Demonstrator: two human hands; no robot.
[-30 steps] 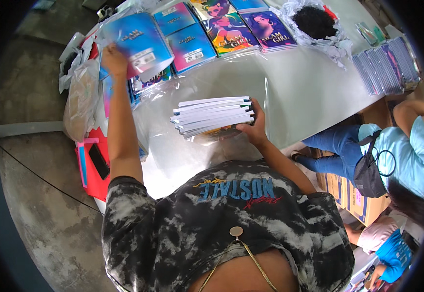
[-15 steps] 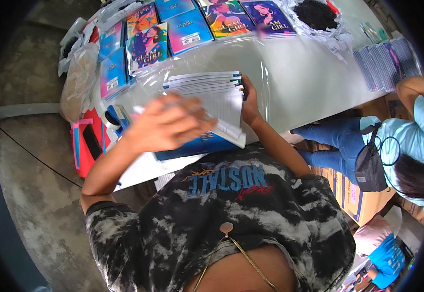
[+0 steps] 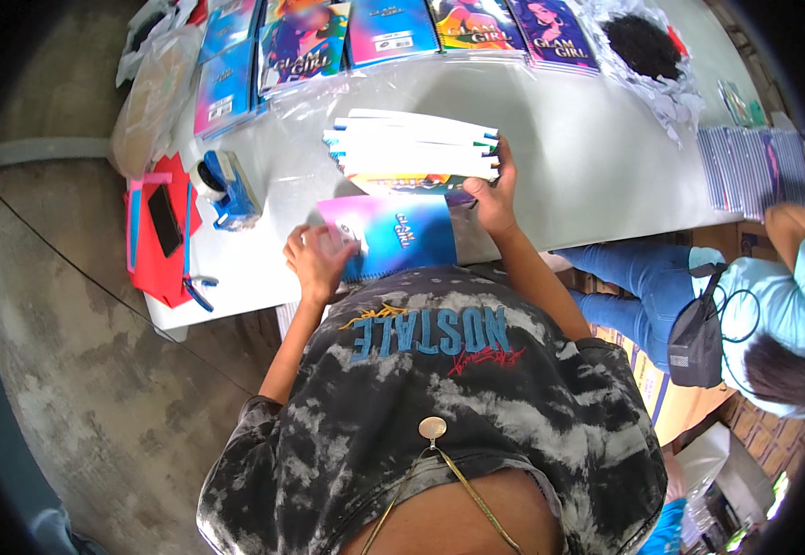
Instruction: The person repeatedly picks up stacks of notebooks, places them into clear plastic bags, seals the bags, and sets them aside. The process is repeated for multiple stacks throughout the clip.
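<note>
A bundle of notebooks [image 3: 411, 143] is tilted up on the table in front of me, white page edges upward and a colourful cover at its lower side. My right hand [image 3: 495, 194] grips the right end of the bundle, thumb in front and fingers behind. Between the bundle and my shirt lies a blue and pink spiral notebook [image 3: 416, 236]. My left hand [image 3: 317, 262] rests at its pink left end, fingers apart and slightly bent on the cover, close to a white label.
Illustrated notebooks [image 3: 393, 32] lie in rows along the far side. At left are a blue tape dispenser [image 3: 227, 190], a phone [image 3: 165, 220] and red sheets [image 3: 157, 268]. Wrapping paper holds a black bundle [image 3: 643, 44]. Another person [image 3: 772, 305] stands at right, beside stacked notebooks [image 3: 754, 171].
My left hand has come down from in front of the raised pages to the blue and pink notebook. The bundle now tilts up farther away, still in my right hand. The view has shifted.
</note>
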